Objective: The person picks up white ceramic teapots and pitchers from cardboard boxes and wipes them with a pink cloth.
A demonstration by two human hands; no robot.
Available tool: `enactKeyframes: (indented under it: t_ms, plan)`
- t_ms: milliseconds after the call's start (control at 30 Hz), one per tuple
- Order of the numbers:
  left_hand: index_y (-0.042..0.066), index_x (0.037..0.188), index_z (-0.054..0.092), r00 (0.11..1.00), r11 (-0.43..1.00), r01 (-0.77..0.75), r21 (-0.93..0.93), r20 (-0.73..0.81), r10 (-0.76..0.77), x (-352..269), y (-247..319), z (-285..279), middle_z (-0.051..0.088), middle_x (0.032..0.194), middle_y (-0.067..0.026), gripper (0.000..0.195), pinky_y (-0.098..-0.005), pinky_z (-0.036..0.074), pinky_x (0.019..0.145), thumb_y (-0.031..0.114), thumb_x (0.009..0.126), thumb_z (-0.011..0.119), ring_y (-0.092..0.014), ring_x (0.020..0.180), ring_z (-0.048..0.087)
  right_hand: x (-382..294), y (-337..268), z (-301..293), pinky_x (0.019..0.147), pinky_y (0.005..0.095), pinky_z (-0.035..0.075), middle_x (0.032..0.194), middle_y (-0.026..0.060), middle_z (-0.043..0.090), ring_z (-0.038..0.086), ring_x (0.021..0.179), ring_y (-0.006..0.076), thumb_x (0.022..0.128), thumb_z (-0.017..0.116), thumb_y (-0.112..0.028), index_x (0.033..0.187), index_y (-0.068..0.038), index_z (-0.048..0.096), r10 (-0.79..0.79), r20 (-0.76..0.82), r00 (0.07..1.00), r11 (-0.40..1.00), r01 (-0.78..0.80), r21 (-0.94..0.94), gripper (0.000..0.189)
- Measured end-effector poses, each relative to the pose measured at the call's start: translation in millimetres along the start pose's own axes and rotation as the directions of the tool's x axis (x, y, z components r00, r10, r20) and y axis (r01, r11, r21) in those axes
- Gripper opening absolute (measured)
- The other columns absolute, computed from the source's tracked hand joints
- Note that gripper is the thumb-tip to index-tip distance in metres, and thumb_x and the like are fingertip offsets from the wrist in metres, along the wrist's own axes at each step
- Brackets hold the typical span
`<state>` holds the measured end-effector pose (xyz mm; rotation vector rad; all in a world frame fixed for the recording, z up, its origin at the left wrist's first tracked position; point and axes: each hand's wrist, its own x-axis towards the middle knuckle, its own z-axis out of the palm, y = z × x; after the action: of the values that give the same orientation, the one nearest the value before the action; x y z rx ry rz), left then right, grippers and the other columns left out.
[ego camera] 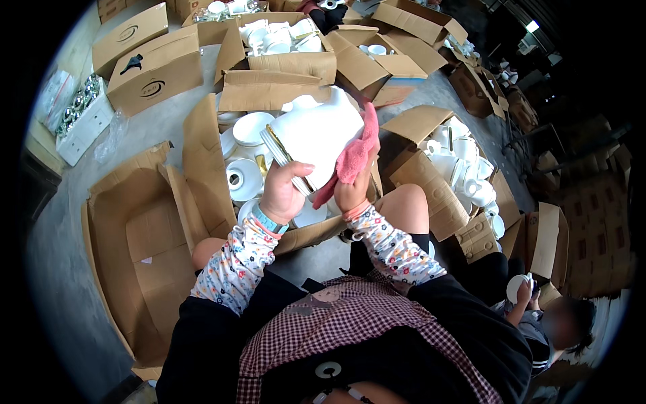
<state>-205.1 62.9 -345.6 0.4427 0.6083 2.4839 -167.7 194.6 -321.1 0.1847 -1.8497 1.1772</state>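
Note:
A large white ceramic vessel with a gold band near its ridged rim is held tilted in front of me. My left hand grips that rim, thumb on the outer wall. Bunched in my right hand is a pink cloth, pressed against the vessel's right side. Directly beneath, an open cardboard carton is packed with white ceramic pieces, among them a round lidded-looking piece and one with a central hole. The vessel hides part of the carton's contents.
An open carton showing its bare bottom stands at my left. Another full of white ceramics is at my right. Beyond are more cartons and a white foam box. A person at lower right holds a white piece.

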Motion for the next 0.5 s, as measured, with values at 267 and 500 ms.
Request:
enactKeyframes:
  t_ms: [267,500]
  plan:
    - [0.002,0.127,0.045,0.998,0.912,0.062,-0.405,0.024,-0.058,2,-12,0,0.053,0.127,-0.0115,0.052,-0.0441,0.035,0.104,0.021,0.079,0.051,-0.030,0.117,0.050,38,25,0,0.069,0.0360,0.056,0.095,0.0185,0.062,0.065,0.078,0.0294,0.093,0.040,-0.031,0.105,0.006,0.052,0.740,0.072,0.668,0.554,-0.668,0.497,0.041]
    - [0.004,0.126,0.046,0.995,0.947,-0.059,-0.317,-0.099,0.029,16,-6,-14,0.053,0.126,-0.0123,0.049,-0.0408,0.032,0.105,0.026,0.083,0.049,-0.029,0.117,0.049,-28,10,47,0.107,0.0442,0.014,0.135,0.0265,0.029,0.024,0.127,0.0405,0.086,0.046,-0.009,0.121,0.005,0.038,0.131,-0.010,0.991,0.989,-0.131,-0.075,0.038]
